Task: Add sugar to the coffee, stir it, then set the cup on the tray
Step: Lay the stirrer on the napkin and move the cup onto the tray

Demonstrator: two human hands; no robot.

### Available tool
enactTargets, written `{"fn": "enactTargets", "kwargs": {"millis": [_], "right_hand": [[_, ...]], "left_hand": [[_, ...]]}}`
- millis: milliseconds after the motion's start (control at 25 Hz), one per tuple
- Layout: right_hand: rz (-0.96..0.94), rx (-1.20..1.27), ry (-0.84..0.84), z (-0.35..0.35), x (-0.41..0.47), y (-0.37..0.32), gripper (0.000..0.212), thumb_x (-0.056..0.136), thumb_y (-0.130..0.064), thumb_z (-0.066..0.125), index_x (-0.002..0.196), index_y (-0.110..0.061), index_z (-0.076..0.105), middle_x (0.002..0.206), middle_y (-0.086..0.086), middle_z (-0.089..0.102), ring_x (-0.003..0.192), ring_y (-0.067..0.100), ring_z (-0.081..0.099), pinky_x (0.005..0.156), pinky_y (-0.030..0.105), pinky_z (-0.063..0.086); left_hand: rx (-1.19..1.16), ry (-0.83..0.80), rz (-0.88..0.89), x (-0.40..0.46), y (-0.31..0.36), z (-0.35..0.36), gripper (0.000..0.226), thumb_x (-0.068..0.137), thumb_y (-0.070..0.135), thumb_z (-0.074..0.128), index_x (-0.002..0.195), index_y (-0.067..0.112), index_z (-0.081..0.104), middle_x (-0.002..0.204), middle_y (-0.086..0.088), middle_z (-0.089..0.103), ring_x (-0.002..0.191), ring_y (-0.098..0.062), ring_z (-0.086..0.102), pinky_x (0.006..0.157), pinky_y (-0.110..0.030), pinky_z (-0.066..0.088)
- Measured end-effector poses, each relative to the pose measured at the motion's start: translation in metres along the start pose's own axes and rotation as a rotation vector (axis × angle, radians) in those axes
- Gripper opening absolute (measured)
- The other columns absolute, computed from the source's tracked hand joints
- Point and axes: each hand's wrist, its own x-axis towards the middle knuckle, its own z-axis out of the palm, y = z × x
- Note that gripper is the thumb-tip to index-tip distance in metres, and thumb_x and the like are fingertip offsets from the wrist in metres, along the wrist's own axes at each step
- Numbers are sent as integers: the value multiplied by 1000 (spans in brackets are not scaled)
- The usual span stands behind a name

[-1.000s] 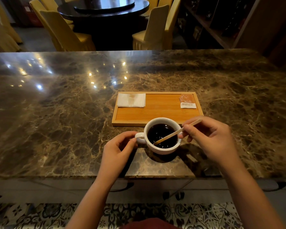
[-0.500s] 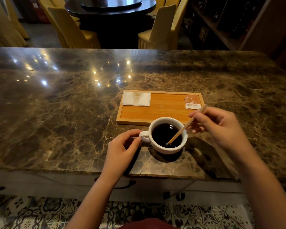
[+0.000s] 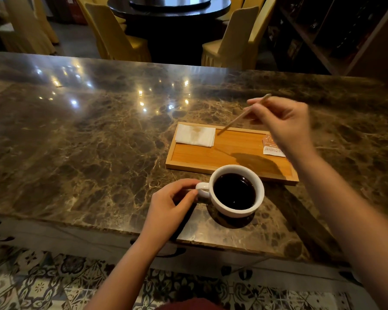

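Note:
A white cup (image 3: 238, 209) of black coffee stands on the marble table just in front of the wooden tray (image 3: 211, 157). My left hand (image 3: 168, 204) pinches the cup's handle. My right hand (image 3: 282, 121) is raised over the tray's far right part and grips a thin wooden stir stick (image 3: 240, 117), whose tip points down toward the folded white napkin (image 3: 195, 135) on the tray's left end. A torn sugar packet (image 3: 272, 148) lies at the tray's right end, partly behind my right wrist.
The brown marble table (image 3: 87, 142) reaches far to the left and back. Beyond it are yellow-covered chairs (image 3: 119, 34) around a dark round table (image 3: 170, 5). Dark shelves (image 3: 336, 30) stand at the back right. Patterned floor tiles show below the table edge.
My right hand has lifted the stir stick out of the coffee and carried it up and back over the tray. My left hand stays on the cup's handle.

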Motion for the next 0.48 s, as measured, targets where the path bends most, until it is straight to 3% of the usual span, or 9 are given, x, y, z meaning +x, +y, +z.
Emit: {"fn": "enactTargets", "kwargs": {"millis": [120,240,320,480], "right_hand": [[-462,-269,-161,32,11,15,17,85,-5,62,101,0,66,93,18,72,83,25,70,71,38,59],[-847,-440,-353,52,19,27,18,86,-7,59,100,3,66,85,22,73,73,31,71,60,39,60],[-990,-498,-432,60,20,33,19,85,-5,59,100,4,65,83,22,73,68,31,70,51,38,59],[-1088,-464,-535,70,14,39,21,87,-8,56,99,7,65,83,22,72,72,31,69,48,38,57]], "left_hand": [[7,5,1,0,0,0,27,87,8,61,106,24,68,101,11,72,96,-2,66,83,-18,53],[25,10,6,0,1,0,27,87,7,61,107,24,68,101,12,72,96,-2,66,84,-18,52],[35,7,14,0,2,0,28,87,6,61,107,24,68,100,13,73,97,0,65,84,-16,52],[38,27,27,0,5,0,36,86,4,63,104,34,67,107,20,69,96,3,65,81,-9,48]]}}
